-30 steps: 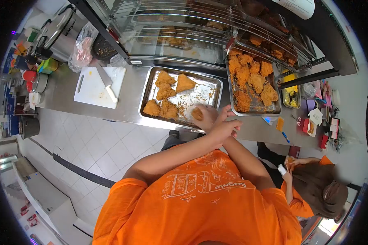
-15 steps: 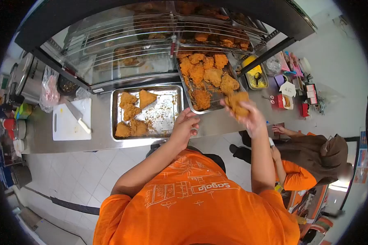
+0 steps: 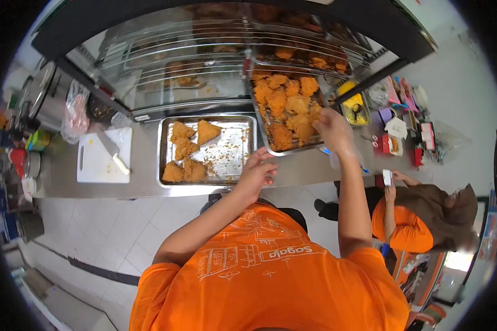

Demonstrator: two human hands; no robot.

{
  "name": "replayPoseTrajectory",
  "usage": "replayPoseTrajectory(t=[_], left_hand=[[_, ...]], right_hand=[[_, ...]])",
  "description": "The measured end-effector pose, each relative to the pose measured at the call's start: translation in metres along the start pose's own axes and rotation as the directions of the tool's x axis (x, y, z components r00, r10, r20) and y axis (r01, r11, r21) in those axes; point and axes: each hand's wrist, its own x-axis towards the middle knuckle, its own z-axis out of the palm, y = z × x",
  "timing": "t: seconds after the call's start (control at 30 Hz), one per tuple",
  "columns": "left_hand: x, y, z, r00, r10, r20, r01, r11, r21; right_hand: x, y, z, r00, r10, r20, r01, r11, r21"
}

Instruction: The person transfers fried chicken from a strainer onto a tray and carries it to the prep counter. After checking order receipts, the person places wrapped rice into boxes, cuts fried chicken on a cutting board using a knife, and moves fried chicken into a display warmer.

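My right hand (image 3: 337, 134), in a clear plastic glove, reaches over the right side of a metal tray (image 3: 299, 150) heaped with fried chicken. Its fingers are closed at a piece of fried chicken (image 3: 302, 129) lying near the tray's front; the fingertips are partly hidden. By the front left corner of that tray is my left hand (image 3: 258, 172), its fingers loosely curled and apart, nothing in them. To the left, a second metal tray (image 3: 234, 144) holds several fried chicken pieces (image 3: 185, 148) along its left side, with crumbs scattered across it.
A glass display case (image 3: 165, 71) with wire racks and more trays stands behind. At left lies a white cutting board (image 3: 94, 165) with a knife (image 3: 114, 154). A yellow-filled container (image 3: 354, 105) and small boxes (image 3: 392, 144) are at right. A person (image 3: 425, 215) holds a phone (image 3: 387, 177) nearby.
My right hand has brought the fried chicken piece from the tray's front right edge down into the tray. My left hand stays by the corner. The other person's phone has come into view.
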Motion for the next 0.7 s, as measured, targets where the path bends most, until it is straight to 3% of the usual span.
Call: replayPoseTrajectory(t=[0.03, 0.1, 0.17, 0.23, 0.3, 0.37, 0.4, 0.5, 0.6, 0.63, 0.7], left_hand=[[-0.01, 0.008, 0.006, 1.0, 0.029, -0.001, -0.028, 0.998, 0.05], [-0.007, 0.0, -0.001, 0.998, 0.066, 0.016, -0.067, 0.995, 0.069], [0.003, -0.019, -0.011, 0.996, 0.091, -0.023, -0.087, 0.988, 0.129], [0.015, -0.036, -0.02, 0.996, 0.093, -0.018, -0.09, 0.99, 0.11], [0.024, -0.05, -0.028, 0.989, 0.142, 0.046, -0.147, 0.977, 0.153], [0.002, -0.033, -0.006, 0.971, 0.233, 0.061, -0.238, 0.966, 0.104], [-0.007, -0.026, 0.002, 0.958, 0.279, 0.069, -0.284, 0.956, 0.079], [-0.007, -0.024, 0.001, 0.986, 0.164, 0.041, -0.167, 0.984, 0.056], [-0.004, -0.014, -0.007, 0.981, 0.159, 0.11, -0.174, 0.974, 0.144], [0.003, -0.026, -0.012, 0.974, 0.173, 0.147, -0.193, 0.972, 0.134], [0.02, -0.047, -0.021, 0.95, 0.202, 0.237, -0.237, 0.963, 0.13]], right_hand=[[-0.013, -0.012, 0.001, 1.0, -0.024, -0.012, 0.026, 0.973, 0.229], [-0.045, -0.075, 0.008, 0.947, -0.283, 0.151, 0.183, 0.863, 0.47], [-0.056, -0.141, 0.019, 0.823, -0.53, 0.203, 0.495, 0.845, 0.201], [-0.032, -0.178, 0.068, 0.711, -0.666, 0.224, 0.67, 0.739, 0.073], [-0.004, -0.232, 0.103, 0.722, -0.377, 0.58, 0.499, 0.865, -0.059], [0.046, -0.218, 0.213, 0.612, -0.367, 0.7, 0.668, 0.714, -0.21], [0.054, -0.202, 0.253, 0.64, -0.381, 0.667, 0.66, 0.718, -0.223], [0.057, -0.19, 0.306, 0.754, -0.436, 0.491, 0.626, 0.702, -0.339], [0.057, -0.216, 0.265, 0.599, -0.406, 0.691, 0.695, 0.692, -0.196], [0.071, -0.211, 0.275, 0.543, -0.462, 0.702, 0.737, 0.662, -0.134], [0.084, -0.201, 0.272, 0.531, -0.302, 0.792, 0.598, 0.796, -0.097]])
